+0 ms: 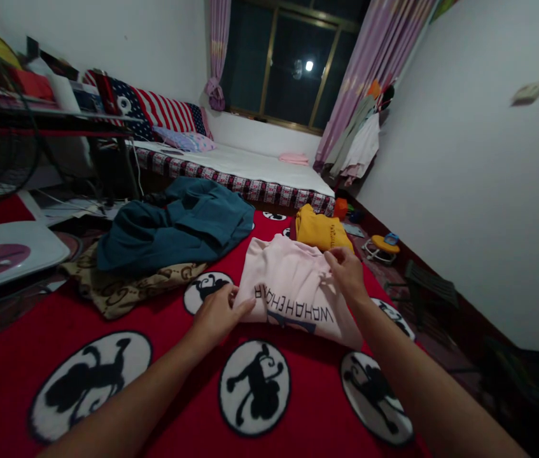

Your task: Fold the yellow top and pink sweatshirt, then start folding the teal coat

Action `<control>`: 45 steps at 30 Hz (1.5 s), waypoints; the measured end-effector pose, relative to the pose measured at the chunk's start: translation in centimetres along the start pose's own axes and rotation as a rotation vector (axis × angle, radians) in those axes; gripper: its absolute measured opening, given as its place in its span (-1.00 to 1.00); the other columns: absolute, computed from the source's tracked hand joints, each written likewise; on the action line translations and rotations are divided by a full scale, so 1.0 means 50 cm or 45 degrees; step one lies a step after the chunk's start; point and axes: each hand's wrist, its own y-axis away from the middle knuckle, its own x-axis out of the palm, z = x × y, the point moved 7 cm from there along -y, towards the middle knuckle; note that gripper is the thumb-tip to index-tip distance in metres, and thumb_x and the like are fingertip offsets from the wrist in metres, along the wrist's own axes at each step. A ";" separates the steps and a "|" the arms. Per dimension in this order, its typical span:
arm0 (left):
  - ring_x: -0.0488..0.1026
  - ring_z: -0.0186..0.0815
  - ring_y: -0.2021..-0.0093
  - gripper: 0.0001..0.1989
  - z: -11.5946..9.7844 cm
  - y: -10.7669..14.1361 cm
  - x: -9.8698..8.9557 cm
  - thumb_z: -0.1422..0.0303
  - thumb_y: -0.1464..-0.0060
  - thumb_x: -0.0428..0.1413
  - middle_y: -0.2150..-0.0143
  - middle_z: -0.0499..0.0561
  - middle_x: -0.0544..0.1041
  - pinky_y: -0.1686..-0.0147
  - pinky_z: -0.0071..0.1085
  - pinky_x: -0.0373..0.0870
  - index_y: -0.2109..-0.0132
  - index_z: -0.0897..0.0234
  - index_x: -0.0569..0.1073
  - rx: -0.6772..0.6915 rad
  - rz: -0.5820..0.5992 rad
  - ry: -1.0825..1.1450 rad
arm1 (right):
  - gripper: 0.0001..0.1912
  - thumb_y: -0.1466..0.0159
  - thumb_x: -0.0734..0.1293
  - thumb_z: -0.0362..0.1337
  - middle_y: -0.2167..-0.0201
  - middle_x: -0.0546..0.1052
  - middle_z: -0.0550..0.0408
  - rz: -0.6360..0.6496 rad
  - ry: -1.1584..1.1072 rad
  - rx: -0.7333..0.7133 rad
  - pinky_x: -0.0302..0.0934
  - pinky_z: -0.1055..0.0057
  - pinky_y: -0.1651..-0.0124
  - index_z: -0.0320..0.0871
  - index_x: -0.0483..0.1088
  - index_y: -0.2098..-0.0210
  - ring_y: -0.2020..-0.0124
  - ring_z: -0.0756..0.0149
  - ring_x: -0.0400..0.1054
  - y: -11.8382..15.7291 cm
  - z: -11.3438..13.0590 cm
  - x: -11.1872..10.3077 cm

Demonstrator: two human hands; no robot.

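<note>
A pale pink garment with dark lettering (291,280) lies partly folded on the red blanket with black-and-white round figures (183,388). My left hand (219,312) is closed on the garment's near left edge, thumb against the fingers. At the garment's right side, my right hand (345,270) pinches the fabric near its upper right part. Just beyond the pink garment rests a folded yellow garment (321,229).
A heap of teal clothing (178,222) lies at the left over a brown patterned cloth (140,289). Farther left are a white and pink appliance (11,254) and a cluttered desk (49,121). A small yellow stool (385,244) stands at the right.
</note>
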 end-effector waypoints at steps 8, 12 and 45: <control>0.47 -0.24 0.39 -0.69 0.032 0.036 -0.015 0.08 0.02 0.11 0.41 -0.01 0.56 0.38 -0.43 0.31 0.39 0.25 0.50 0.153 0.118 0.197 | -0.81 -0.20 0.34 -0.09 0.28 0.49 0.00 0.227 0.267 -0.328 0.26 0.30 0.29 -0.04 0.38 0.27 0.33 0.21 0.39 0.257 -0.034 -0.175; 0.42 -0.29 0.45 -0.66 0.022 0.047 -0.006 0.05 0.01 0.10 0.46 -0.02 0.51 0.43 -0.45 0.29 0.40 0.27 0.47 0.182 0.002 0.217 | -0.87 -0.25 0.30 -0.23 0.17 0.49 -0.01 0.310 0.430 -0.523 0.26 0.32 0.18 -0.03 0.40 0.19 0.17 0.20 0.39 0.315 -0.021 -0.159; 0.50 -0.12 0.29 -0.58 -0.069 -0.190 0.055 0.12 0.14 0.20 0.28 0.17 0.58 0.38 -0.39 0.31 0.21 0.37 0.51 0.073 -0.004 0.208 | -0.71 -0.12 0.34 -0.10 0.30 0.56 -0.07 0.215 0.524 0.269 0.12 0.41 0.36 -0.19 0.46 0.29 0.31 0.20 0.40 0.029 -0.103 -0.040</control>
